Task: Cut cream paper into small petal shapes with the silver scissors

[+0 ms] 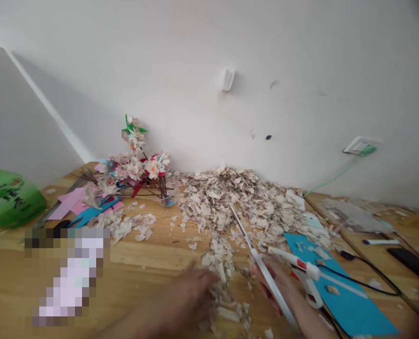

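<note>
My left hand (191,294) lies low on the wooden table (142,263), fingers bunched among pale dried flakes (226,197) at the pile's near edge. My right hand (280,289) grips a long pair of scissors (255,254), whose closed blades point up and away toward the pile. Both hands are blurred. A white glue gun (297,263) rests just right of my right hand on a blue sheet (350,301).
A handmade flower bunch (135,169) with pink and blue paper (78,202) sits at the back left, next to a green bag (7,197). A black cable (368,278), a pen (381,242), a dark flat object (410,263) and a wall socket (361,145) are on the right.
</note>
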Tool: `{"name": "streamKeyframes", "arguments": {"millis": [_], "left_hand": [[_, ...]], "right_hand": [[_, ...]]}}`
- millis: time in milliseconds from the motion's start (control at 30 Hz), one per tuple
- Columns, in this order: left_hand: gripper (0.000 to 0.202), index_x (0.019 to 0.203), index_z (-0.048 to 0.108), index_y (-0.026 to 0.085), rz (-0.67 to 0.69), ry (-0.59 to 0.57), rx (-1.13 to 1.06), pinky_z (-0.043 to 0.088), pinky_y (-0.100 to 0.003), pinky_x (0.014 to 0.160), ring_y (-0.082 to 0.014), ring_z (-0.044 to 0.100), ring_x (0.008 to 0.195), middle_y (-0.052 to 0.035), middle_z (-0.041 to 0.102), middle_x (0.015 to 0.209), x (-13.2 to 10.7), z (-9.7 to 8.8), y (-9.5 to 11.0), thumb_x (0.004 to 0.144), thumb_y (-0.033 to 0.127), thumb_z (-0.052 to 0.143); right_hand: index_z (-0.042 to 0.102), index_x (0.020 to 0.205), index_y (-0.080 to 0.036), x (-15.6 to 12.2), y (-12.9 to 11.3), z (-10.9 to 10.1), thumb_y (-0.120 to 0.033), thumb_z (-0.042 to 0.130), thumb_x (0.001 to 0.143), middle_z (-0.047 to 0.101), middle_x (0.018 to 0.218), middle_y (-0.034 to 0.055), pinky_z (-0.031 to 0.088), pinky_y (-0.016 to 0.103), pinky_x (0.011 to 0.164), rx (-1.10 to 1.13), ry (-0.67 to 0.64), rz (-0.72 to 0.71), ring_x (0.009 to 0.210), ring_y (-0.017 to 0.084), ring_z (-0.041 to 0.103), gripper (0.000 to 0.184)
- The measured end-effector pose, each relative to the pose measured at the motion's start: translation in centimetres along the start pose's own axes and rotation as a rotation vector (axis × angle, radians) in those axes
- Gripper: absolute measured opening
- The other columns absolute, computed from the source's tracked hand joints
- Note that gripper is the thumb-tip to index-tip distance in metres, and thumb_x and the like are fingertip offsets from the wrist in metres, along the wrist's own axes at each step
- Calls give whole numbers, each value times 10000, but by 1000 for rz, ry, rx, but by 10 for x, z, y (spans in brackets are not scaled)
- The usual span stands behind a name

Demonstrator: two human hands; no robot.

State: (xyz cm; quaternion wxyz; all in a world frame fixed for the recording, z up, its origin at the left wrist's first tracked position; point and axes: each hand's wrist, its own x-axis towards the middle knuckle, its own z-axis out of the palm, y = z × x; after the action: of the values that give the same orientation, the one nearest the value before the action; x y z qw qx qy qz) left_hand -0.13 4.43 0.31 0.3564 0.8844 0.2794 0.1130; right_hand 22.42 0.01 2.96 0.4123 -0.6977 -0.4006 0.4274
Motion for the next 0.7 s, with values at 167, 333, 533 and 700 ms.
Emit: {"name": "streamKeyframes", "arguments": {"millis": [167, 333, 533, 700], "left_hand": [[409, 1184, 445, 235, 47, 76, 96, 220, -438, 1035, -217, 468, 1121, -71, 536, 1205, 42, 1, 7, 776, 214, 467], [452, 1199, 444, 182, -27, 35, 264, 173, -508, 1034, -303, 242, 1290, -110, 492, 1274, 73, -5, -15, 765, 283, 518], [244, 998, 555, 217, 34, 60, 285, 220, -437, 1023, -204, 541, 1003, -61, 630, 990, 72, -4, -8, 826, 326, 421], [389, 1143, 481, 188, -16, 159, 275, 220, -396, 1032, -238, 402, 1174, -97, 515, 1230, 96, -3, -17, 764, 268, 510]], "right_hand": [[507, 515, -242, 3, 3, -2, -537, 629, 543, 468, 364, -56, 290, 249, 359, 31, -68, 26, 309, 100, 369, 321], [523, 577, -239, 5, 9, -5, -475, 632, 574, 429, 357, -73, 272, 261, 378, 9, -125, 40, 296, 97, 337, 260], [460, 577, -233, 11, 24, -10, -400, 645, 581, 455, 376, -67, 268, 246, 416, -23, -104, 16, 369, 115, 389, 250], [440, 589, -245, 14, 17, -8, -429, 617, 605, 451, 392, -71, 273, 246, 376, -20, -69, 45, 320, 104, 359, 256]]}}
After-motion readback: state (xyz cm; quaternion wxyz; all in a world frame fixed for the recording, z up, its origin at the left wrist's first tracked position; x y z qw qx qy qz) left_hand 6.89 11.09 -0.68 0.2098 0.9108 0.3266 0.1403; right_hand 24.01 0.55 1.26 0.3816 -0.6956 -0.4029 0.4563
